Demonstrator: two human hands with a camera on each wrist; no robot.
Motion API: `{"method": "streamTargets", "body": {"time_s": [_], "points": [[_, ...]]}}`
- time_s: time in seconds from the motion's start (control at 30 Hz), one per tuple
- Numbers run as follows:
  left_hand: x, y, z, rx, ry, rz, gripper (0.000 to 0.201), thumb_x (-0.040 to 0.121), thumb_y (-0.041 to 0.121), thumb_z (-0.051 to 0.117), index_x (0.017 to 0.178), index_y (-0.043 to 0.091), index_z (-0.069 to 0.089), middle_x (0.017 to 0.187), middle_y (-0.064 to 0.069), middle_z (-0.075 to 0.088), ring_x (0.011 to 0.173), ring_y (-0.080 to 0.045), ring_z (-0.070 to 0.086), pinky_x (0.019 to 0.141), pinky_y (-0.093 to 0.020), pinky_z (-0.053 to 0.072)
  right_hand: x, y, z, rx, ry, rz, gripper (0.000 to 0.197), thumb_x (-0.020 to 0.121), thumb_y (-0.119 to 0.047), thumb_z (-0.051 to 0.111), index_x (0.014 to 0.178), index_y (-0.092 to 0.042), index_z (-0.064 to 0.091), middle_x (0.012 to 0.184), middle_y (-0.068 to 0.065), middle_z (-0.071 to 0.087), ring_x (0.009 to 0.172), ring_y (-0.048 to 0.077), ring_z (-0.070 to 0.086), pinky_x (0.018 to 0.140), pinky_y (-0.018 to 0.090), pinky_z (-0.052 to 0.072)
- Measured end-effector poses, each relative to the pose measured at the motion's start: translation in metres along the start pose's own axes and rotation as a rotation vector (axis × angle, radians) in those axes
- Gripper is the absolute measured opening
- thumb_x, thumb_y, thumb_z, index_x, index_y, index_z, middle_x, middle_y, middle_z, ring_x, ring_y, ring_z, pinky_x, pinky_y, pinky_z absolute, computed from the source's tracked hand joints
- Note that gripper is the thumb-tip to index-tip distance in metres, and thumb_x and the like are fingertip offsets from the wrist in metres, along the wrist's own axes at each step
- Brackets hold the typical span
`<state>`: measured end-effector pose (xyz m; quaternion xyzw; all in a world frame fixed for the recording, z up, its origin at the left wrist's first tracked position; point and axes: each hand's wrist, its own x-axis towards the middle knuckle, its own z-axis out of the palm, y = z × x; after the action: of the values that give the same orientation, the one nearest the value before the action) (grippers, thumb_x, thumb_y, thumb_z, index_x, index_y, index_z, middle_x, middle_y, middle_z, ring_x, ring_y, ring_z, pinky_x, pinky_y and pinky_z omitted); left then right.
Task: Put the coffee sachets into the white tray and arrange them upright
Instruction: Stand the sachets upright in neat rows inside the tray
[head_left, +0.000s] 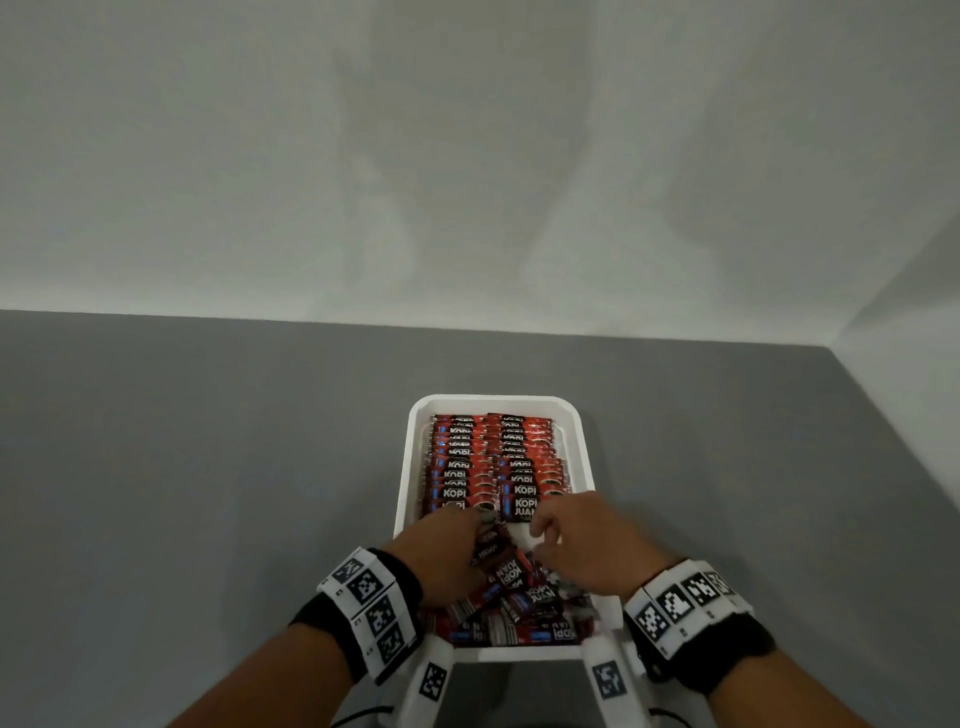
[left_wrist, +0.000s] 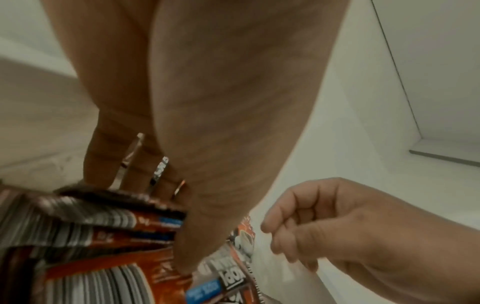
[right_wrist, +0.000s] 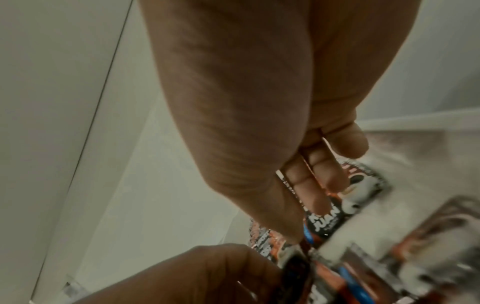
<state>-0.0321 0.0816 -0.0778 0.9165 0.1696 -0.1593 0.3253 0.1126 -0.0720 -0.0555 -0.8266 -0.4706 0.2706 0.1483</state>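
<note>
Two hands (head_left: 519, 551) w/ curled fingers (head_left: 543, 527) (grip unclear) over white tray (head_left: 584, 441) on grey tabletop (head_left: 208, 467), pale walls (head_left: 467, 156) behind.

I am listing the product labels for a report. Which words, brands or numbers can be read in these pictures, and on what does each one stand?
"KOPI": upright sachets in the white tray.
"KOPI JUAN": front upright sachet and loose sachets between the hands.
"JUAN": sachet under the right hand's fingers, first word hidden.
Blue label strips and wristband markers: no legible text.
</note>
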Motion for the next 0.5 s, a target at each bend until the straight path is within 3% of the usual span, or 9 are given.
{"method": "streamTargets", "body": {"time_s": [0.1, 0.23, 0.4, 0.5], "points": [[0.005, -0.003, 0.002, 0.049, 0.001, 0.009, 0.034, 0.094, 0.022, 0.062, 0.128, 0.022, 0.061, 0.124, 0.003, 0.066, 0.116, -0.016, 0.063, 0.098, -0.027, 0.05, -0.009, 0.008, 0.01, -0.052, -0.012, -0.046, 0.015, 0.089, -0.027, 0.068, 0.103, -0.026, 0.073, 0.103, -0.012, 0.065, 0.09, 0.005, 0.058, 0.075, 0.018, 0.044], [0.007, -0.003, -0.001, 0.041, -0.018, 0.012, 0.027, 0.093, 0.015, 0.059, 0.118, 0.018, 0.066, 0.117, 0.001, 0.069, 0.109, -0.017, 0.065, 0.095, -0.03, 0.054, -0.011, 0.009, 0.02, -0.044, -0.004, -0.073, 0.025, 0.085, -0.031, 0.072, 0.11, -0.027, 0.075, 0.112, -0.007, 0.067, 0.102, 0.01, 0.06, 0.089, 0.025, 0.051], [0.006, -0.004, -0.001, -0.018, 0.075, 0.009, 0.03, 0.096, 0.013, 0.052, 0.125, 0.015, 0.056, 0.126, -0.001, 0.064, 0.115, -0.019, 0.061, 0.098, -0.029, 0.05, -0.009, 0.007, 0.024, -0.004, 0.036, -0.088, 0.031, 0.084, -0.03, 0.076, 0.115, -0.027, 0.073, 0.12, -0.007, 0.064, 0.111, 0.009, 0.058, 0.09, 0.019, 0.043], [0.003, -0.008, -0.001, -0.06, 0.116, -0.029, 0.029, 0.097, 0.014, 0.049, 0.126, 0.014, 0.05, 0.125, -0.004, 0.063, 0.111, -0.021, 0.062, 0.095, -0.035, 0.054, -0.009, 0.008, 0.026, -0.01, 0.031, -0.094, 0.034, 0.085, -0.033, 0.075, 0.118, -0.03, 0.071, 0.122, -0.007, 0.062, 0.114, 0.009, 0.056, 0.09, 0.02, 0.041]]}}
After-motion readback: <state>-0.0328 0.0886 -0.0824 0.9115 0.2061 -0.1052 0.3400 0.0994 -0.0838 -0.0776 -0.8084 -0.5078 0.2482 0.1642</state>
